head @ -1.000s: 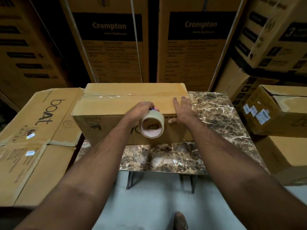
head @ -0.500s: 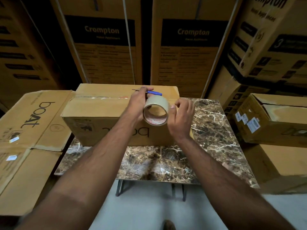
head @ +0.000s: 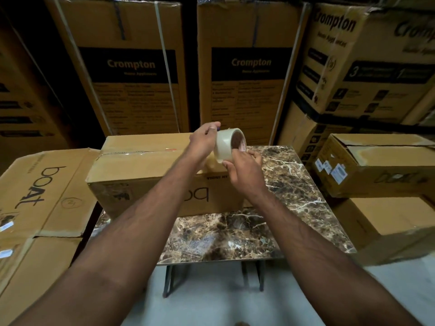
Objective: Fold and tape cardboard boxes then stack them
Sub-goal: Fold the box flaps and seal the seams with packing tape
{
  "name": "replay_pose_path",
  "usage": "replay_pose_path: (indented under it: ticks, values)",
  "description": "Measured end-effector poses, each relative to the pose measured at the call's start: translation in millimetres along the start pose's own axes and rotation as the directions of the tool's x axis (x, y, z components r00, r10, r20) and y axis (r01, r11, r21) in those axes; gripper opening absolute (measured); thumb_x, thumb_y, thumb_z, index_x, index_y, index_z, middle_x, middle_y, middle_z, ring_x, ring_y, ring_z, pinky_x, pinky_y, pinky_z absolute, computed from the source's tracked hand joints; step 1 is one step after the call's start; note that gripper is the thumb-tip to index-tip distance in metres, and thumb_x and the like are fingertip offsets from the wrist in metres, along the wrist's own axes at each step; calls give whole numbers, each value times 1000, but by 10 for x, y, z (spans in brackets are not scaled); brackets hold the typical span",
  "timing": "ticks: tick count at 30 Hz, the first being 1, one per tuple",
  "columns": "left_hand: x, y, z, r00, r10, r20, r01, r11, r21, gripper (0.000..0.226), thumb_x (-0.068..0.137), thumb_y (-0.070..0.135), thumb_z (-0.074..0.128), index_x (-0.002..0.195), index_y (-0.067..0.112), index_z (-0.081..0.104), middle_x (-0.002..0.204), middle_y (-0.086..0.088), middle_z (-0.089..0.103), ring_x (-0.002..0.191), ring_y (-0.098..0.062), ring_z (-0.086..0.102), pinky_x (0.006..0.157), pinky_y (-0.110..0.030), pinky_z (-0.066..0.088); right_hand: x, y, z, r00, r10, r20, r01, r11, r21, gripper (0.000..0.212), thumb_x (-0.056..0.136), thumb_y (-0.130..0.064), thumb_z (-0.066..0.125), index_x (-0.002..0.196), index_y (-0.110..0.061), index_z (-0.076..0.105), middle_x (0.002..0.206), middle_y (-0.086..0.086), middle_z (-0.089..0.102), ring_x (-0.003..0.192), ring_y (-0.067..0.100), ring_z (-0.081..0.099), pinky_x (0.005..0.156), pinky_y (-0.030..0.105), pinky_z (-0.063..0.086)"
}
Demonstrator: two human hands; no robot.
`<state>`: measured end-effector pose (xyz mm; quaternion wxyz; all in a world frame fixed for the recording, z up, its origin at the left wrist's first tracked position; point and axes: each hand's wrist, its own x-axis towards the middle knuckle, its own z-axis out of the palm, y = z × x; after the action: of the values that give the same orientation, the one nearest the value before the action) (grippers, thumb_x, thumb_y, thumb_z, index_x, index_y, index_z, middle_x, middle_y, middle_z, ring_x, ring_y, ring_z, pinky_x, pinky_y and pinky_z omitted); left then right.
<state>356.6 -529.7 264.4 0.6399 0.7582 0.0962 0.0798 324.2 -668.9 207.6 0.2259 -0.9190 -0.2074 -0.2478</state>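
A closed brown cardboard box [head: 141,175] lies on the left half of the marble table [head: 294,191], with a strip of clear tape along its top seam. Above the box's right end I hold a roll of clear tape [head: 227,143]. My left hand [head: 204,140] grips the roll from the left, with a small blue object pinched in its fingers. My right hand [head: 244,171] holds the roll from below and the right, thumb on its outer face.
Flattened boAt cartons [head: 40,191] lie stacked to the left of the table. Taped boxes [head: 381,165] are stacked on the right. Tall Crompton cartons [head: 134,71] form a wall behind. Grey floor shows under the table's front edge.
Both hands have lifted the tape roll off the box front and carried it up and right over the box's right end. My right hand left the box top and took hold of the roll.
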Motion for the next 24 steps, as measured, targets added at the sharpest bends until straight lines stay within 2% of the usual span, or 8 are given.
replay_pose_path:
  ticks: [4,6,8,10,12,14,19,24]
  values:
    - [32,-25,-124,976,165,142,-203,928,314,37,107,40,37,136,35,59,166,-6,4,151,-28,7,120,-52,17,-2,10,-124,996,70,57,-73,996,57,15,103,-30,52,101,-15,51,97,-1,63,95,20,54,96,39,28]
    - [68,42,-198,900,268,344,-373,881,290,36,108,34,37,133,25,61,160,-12,29,146,-26,26,118,-51,29,28,-5,-176,991,80,108,-92,990,105,14,104,-31,50,99,-19,47,96,-5,56,93,19,49,87,35,26]
    - [106,113,-243,834,294,466,-455,845,280,33,108,26,39,130,16,61,138,-8,56,122,-17,53,99,-36,49,25,-9,-190,986,74,151,-96,985,140,13,105,-32,49,99,-21,44,96,-7,53,94,21,48,83,35,26]
    - [160,155,-224,814,284,506,-504,778,375,29,108,27,40,126,20,61,123,-2,64,102,-13,60,79,-27,52,-6,30,-197,985,76,153,-105,976,191,13,105,-31,50,98,-21,43,94,-7,53,90,20,48,81,38,33]
    - [220,177,-166,806,260,532,-536,703,468,24,106,36,39,117,28,59,108,1,66,85,-22,66,64,-40,57,-34,105,-199,986,76,145,-111,962,249,15,104,-34,48,99,-20,46,91,-7,54,83,20,52,77,40,39]
    - [288,215,-97,807,252,535,-546,665,510,19,107,35,40,109,27,57,99,1,64,69,-19,61,52,-35,53,-12,197,-220,987,61,149,-102,953,286,28,101,-43,43,105,-16,51,93,-5,58,85,25,57,76,42,43]
    - [544,447,119,814,283,507,-562,603,566,9,104,22,51,104,22,59,94,11,56,82,-4,53,62,-21,38,241,480,-339,989,33,146,-79,943,323,40,99,-48,39,113,-14,54,97,-3,63,86,23,60,84,53,49]
    - [642,510,502,838,276,471,-540,549,638,7,103,23,53,100,21,60,96,4,62,85,-11,57,68,-30,47,333,829,-340,985,58,161,-119,909,400,46,98,-49,41,118,-11,57,95,1,67,84,20,63,76,41,48]
